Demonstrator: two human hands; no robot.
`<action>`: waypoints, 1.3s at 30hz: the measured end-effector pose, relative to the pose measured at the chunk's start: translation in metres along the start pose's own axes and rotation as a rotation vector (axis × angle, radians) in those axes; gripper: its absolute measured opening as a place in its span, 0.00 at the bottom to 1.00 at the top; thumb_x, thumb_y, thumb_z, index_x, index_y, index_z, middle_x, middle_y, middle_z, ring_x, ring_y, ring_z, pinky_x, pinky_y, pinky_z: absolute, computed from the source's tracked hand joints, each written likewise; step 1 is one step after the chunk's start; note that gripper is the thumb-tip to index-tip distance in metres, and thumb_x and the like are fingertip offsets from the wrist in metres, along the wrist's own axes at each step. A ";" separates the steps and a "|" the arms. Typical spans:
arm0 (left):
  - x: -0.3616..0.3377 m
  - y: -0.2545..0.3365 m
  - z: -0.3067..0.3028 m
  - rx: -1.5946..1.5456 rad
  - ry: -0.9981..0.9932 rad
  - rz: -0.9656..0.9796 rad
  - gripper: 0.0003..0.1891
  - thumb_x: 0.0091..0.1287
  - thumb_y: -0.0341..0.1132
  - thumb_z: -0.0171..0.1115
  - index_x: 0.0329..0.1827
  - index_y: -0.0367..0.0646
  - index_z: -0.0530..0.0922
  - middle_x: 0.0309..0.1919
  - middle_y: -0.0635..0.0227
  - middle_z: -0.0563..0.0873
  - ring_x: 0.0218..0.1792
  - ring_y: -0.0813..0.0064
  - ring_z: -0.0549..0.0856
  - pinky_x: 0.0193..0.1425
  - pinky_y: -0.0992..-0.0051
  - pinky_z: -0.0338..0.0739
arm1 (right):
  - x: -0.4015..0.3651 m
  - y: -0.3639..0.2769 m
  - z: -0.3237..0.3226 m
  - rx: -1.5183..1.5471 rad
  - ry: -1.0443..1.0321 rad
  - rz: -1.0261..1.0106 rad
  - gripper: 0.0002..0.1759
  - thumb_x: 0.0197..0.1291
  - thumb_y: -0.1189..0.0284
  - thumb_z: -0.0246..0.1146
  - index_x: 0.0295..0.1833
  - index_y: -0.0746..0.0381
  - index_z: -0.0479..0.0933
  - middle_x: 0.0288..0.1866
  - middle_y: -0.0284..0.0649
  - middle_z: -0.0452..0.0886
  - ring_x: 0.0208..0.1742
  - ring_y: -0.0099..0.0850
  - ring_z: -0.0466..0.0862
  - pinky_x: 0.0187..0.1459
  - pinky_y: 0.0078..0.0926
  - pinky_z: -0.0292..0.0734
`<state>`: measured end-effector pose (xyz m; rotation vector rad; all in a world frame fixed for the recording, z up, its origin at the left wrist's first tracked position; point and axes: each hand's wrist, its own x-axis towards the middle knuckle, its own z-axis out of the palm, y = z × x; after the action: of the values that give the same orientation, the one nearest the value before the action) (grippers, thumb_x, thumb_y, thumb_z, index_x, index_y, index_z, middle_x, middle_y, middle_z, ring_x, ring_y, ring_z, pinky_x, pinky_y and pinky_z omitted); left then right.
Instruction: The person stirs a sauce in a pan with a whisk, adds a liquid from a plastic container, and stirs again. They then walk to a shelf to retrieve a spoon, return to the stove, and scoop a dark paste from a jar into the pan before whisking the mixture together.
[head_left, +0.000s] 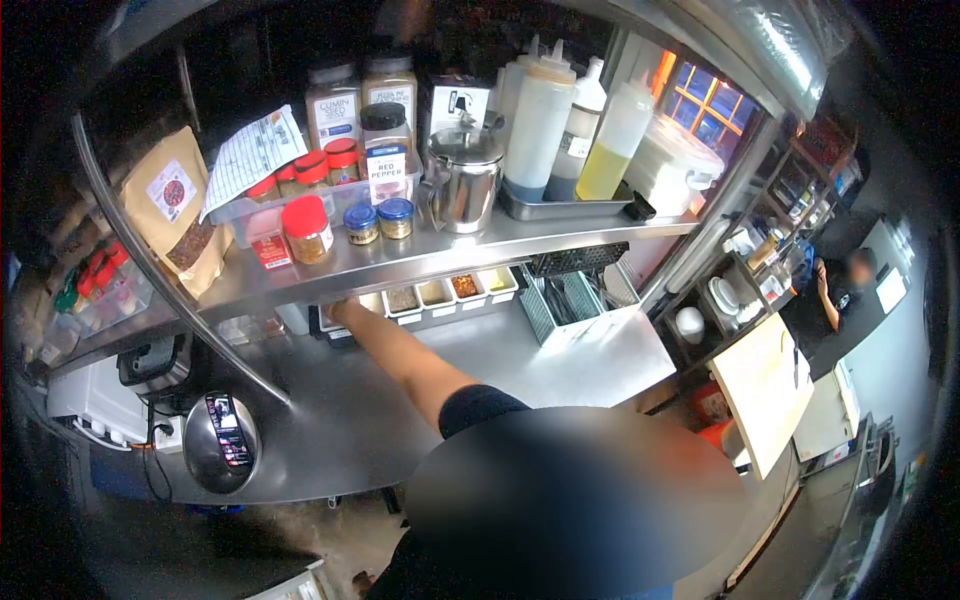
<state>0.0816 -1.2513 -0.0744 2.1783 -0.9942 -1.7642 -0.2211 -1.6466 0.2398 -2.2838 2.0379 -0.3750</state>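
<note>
My right hand (343, 309) reaches under the steel shelf (400, 256) to the left end of a row of small white bins. Its fingers are mostly hidden by the shelf edge and the bin. Beside it are bins of greyish seasoning (402, 299), pale powder (435, 292) and red flakes (464, 287). At the bottom edge, a small dark patch of skin (362, 582) appears to be my left hand, too little of it visible to make out fingers or anything held.
A phone (229, 430) lies in a steel bowl (196, 456) on the steel counter (330, 430). Spice jars, a steel pitcher (465, 180) and squeeze bottles (540, 130) stand on the shelf. Utensil baskets (570, 325) are right of the bins. Another person (835, 300) is at far right.
</note>
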 end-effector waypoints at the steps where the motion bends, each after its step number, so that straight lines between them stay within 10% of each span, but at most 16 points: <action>1: 0.000 -0.002 0.001 0.002 -0.005 0.004 0.09 0.61 0.36 0.53 0.29 0.40 0.77 0.22 0.62 0.81 0.20 0.69 0.79 0.19 0.67 0.71 | 0.000 0.000 0.000 0.000 -0.001 0.000 0.17 0.57 0.67 0.53 0.49 0.63 0.79 0.49 0.50 0.81 0.52 0.44 0.81 0.53 0.40 0.75; 27: 0.012 0.056 0.016 0.277 -0.133 0.125 0.09 0.62 0.36 0.54 0.31 0.39 0.76 0.23 0.61 0.81 0.21 0.69 0.80 0.19 0.67 0.71 | -0.063 0.034 -0.004 0.409 0.218 0.019 0.05 0.40 0.77 0.62 0.26 0.61 0.82 0.30 0.46 0.83 0.35 0.42 0.84 0.40 0.35 0.78; 34: 0.017 0.090 0.052 0.490 -0.250 0.240 0.09 0.63 0.36 0.54 0.32 0.39 0.76 0.23 0.60 0.82 0.21 0.69 0.80 0.19 0.67 0.71 | -0.212 0.092 -0.070 0.596 0.246 0.019 0.03 0.42 0.76 0.61 0.25 0.62 0.80 0.26 0.43 0.82 0.32 0.40 0.82 0.37 0.33 0.76; 39: 0.004 0.109 0.106 0.691 -0.394 0.355 0.09 0.63 0.36 0.54 0.32 0.39 0.75 0.23 0.60 0.82 0.21 0.69 0.80 0.19 0.67 0.71 | -0.468 0.131 -0.112 0.385 0.447 0.182 0.06 0.54 0.74 0.58 0.28 0.64 0.77 0.26 0.45 0.80 0.33 0.45 0.79 0.36 0.39 0.73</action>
<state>-0.0576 -1.3080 -0.0517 1.7835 -2.2013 -1.8859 -0.4186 -1.1884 0.2555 -1.8887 2.0891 -1.2339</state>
